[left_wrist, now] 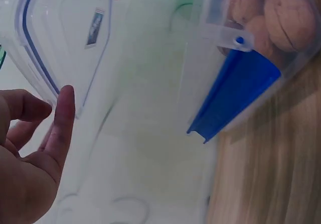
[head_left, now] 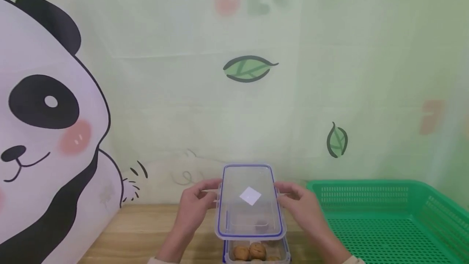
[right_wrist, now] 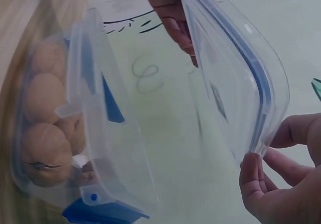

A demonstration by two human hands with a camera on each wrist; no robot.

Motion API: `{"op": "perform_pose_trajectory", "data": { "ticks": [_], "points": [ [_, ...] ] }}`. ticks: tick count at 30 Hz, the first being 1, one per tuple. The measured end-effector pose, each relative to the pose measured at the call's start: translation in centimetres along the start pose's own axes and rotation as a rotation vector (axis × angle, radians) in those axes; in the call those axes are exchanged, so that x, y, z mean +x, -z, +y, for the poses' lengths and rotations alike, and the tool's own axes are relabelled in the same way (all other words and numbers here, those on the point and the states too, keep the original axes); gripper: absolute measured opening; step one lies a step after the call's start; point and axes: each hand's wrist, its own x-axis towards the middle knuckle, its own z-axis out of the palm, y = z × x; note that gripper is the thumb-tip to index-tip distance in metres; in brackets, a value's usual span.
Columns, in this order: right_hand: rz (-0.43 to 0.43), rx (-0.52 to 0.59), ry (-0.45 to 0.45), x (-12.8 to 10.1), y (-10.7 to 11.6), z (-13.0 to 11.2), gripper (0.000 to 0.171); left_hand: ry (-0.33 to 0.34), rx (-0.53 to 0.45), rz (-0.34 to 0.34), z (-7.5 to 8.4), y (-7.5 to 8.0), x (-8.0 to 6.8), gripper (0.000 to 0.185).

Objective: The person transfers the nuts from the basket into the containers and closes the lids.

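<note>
A clear plastic lid (head_left: 250, 201) with a blue seal and a small white sticker is tilted up above a clear box (head_left: 256, 252) of walnuts (head_left: 257, 251). My left hand (head_left: 196, 205) pinches the lid's left edge, and my right hand (head_left: 298, 205) pinches its right edge. In the left wrist view the left fingers (left_wrist: 60, 123) touch the rim of the lid (left_wrist: 55, 33), with the box (left_wrist: 261, 43) and its blue clip (left_wrist: 235, 91) to the right. From the right wrist, the right fingers (right_wrist: 261, 176) grip the lid (right_wrist: 235, 83) above the box (right_wrist: 65, 128).
A green perforated plastic basket (head_left: 388, 215) stands on the wooden table (head_left: 135, 231) to the right of the box. A backdrop with a panda (head_left: 44, 125) and leaves hangs close behind the table.
</note>
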Motion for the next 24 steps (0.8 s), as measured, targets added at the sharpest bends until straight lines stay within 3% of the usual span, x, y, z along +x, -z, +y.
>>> {"op": "perform_pose_trajectory", "data": {
  "ticks": [8, 13, 19, 24],
  "points": [
    [-0.057, 0.034, -0.021, 0.0, 0.8, -0.5, 0.035, -0.136, 0.141, 0.002, -0.5, 0.7, -0.2, 0.027],
    [-0.081, 0.075, -0.017, -0.1, 0.9, -0.5, 0.032, -0.174, 0.131, 0.022, -1.0, 1.0, 0.1, 0.028],
    [-0.084, 0.036, 0.029, -0.2, 1.0, -0.7, 0.03, -0.255, 0.066, 0.054, -1.4, 0.9, 0.3, 0.03],
    [-0.073, 0.025, 0.059, -0.2, 0.9, -0.8, 0.017, -0.228, 0.041, 0.091, -1.3, 0.5, 0.2, 0.021]
  ]
}}
